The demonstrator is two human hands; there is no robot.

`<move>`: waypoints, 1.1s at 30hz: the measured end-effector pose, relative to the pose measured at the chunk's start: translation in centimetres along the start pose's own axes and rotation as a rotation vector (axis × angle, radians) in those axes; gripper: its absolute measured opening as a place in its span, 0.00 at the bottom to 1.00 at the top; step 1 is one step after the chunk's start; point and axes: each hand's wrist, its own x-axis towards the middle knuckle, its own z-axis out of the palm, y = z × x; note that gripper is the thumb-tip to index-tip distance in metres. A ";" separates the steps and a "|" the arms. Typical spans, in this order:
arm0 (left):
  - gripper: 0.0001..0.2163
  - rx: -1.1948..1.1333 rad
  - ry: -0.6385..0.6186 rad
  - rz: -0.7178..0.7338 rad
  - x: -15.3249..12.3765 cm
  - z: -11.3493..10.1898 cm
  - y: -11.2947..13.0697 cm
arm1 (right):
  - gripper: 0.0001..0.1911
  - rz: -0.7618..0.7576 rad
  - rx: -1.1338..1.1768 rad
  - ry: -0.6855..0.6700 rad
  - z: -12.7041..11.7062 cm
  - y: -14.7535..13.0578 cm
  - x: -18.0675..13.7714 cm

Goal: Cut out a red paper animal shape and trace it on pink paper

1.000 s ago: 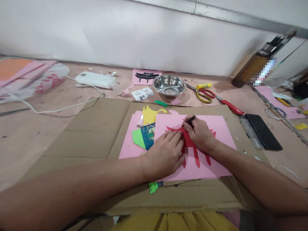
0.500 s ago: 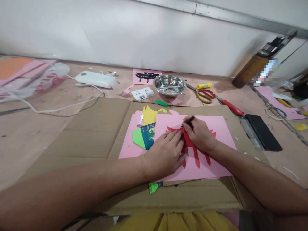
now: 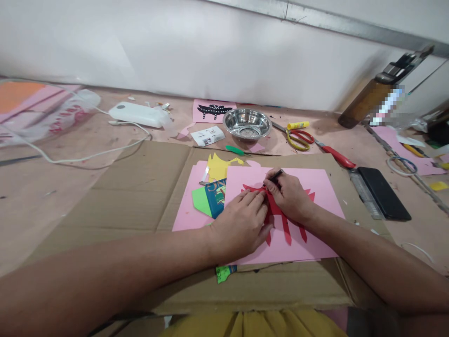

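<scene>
A red paper cut-out (image 3: pixel 285 223) with long legs lies on a pink sheet (image 3: pixel 322 187) spread over flattened cardboard (image 3: pixel 140 187). My left hand (image 3: pixel 242 224) lies flat on the red shape with its fingers stretched out, pressing it down. My right hand (image 3: pixel 289 196) is closed round a thin dark pen (image 3: pixel 276 175), whose tip rests at the upper edge of the red shape. Both hands touch over the cut-out and hide its middle.
Yellow, green and blue paper scraps (image 3: pixel 213 187) lie left of the pink sheet. Behind stand a steel bowl (image 3: pixel 247 124), scissors (image 3: pixel 298 136), a glue stick (image 3: pixel 297 125), a red-handled knife (image 3: pixel 336 156) and a white power bank (image 3: pixel 135 113) with cable. A black phone (image 3: pixel 384 192) lies at right.
My right hand with the pen has shifted very slightly along the top edge of the red shape. My left hand has stayed in place.
</scene>
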 end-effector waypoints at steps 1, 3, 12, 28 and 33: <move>0.16 -0.006 -0.001 0.000 0.0 0.0 0.0 | 0.08 -0.002 -0.002 -0.003 0.0 0.0 0.0; 0.15 -0.018 0.003 -0.001 0.0 0.1 0.0 | 0.08 0.000 -0.006 -0.004 0.0 -0.1 0.0; 0.16 0.011 0.003 0.008 0.0 0.2 0.0 | 0.08 -0.006 -0.009 -0.022 0.0 -0.1 0.1; 0.15 0.016 0.007 0.003 0.0 0.1 0.0 | 0.08 -0.026 -0.016 -0.026 0.2 -0.2 0.2; 0.15 0.008 0.006 -0.003 0.1 0.2 0.0 | 0.08 -0.021 -0.027 -0.037 0.3 -0.1 0.3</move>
